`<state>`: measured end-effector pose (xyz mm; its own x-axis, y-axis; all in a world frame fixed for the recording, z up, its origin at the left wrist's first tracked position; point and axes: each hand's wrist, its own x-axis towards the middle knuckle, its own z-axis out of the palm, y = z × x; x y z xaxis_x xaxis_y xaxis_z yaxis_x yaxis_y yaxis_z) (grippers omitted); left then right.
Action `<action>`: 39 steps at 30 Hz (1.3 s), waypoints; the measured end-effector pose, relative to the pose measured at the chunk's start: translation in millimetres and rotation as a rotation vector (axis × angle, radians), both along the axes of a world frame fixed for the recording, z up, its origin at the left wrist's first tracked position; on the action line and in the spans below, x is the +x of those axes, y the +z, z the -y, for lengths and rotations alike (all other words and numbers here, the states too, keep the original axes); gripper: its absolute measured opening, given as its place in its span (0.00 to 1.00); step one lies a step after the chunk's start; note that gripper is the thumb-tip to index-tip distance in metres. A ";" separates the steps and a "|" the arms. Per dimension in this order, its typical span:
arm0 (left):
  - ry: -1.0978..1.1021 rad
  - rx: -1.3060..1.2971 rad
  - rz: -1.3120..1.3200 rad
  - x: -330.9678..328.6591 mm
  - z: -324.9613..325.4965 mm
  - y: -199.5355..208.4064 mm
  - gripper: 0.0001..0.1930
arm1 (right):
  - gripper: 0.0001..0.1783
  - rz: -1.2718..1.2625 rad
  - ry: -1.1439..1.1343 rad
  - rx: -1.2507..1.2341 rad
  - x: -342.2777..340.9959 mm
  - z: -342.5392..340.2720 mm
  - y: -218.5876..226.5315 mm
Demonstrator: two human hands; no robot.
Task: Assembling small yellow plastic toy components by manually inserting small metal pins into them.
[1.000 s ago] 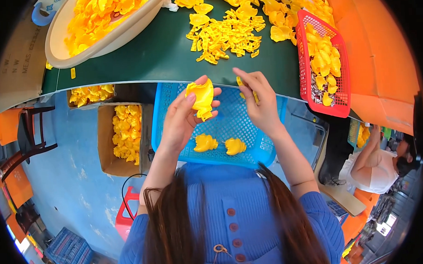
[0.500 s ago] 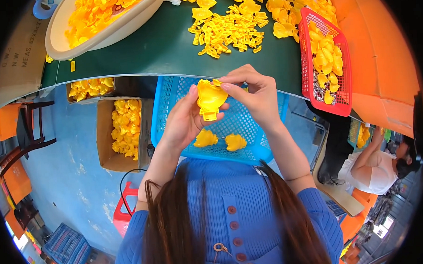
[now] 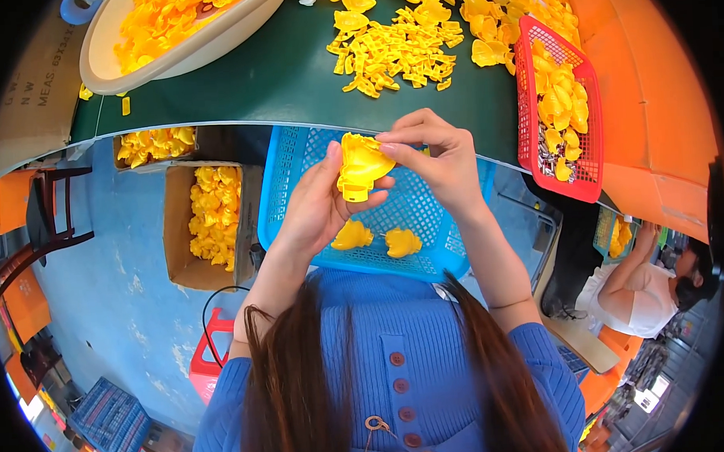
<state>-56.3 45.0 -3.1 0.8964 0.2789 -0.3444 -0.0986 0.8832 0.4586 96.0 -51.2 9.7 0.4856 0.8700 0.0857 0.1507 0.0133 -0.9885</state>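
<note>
Over the blue plastic basket, my left hand holds a yellow plastic shell, thumb on its left side and fingers curled behind. The shell is hollow, with a wide rounded top and a narrow square tab at the bottom. My right hand pinches its upper right rim between thumb and index finger. Whether a small loose piece sits between those fingertips I cannot tell. Below my hands, a rounded yellow part and a similar yellow part lie in the basket.
On the green table are a pile of small yellow pieces, a cream basin of yellow parts and a red basket with yellow shells and small metallic pieces. A cardboard box stands left. Another person sits at the right.
The yellow shell has tilted and turned slightly in my left hand, its bottom tab shifting up a little. Both hands stay nearly in place, my right fingers still at the rim.
</note>
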 end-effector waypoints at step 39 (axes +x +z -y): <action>-0.228 -0.162 0.172 26.3 23.2 -0.2 0.30 | 0.14 0.639 -0.260 -0.741 130.6 135.3 57.1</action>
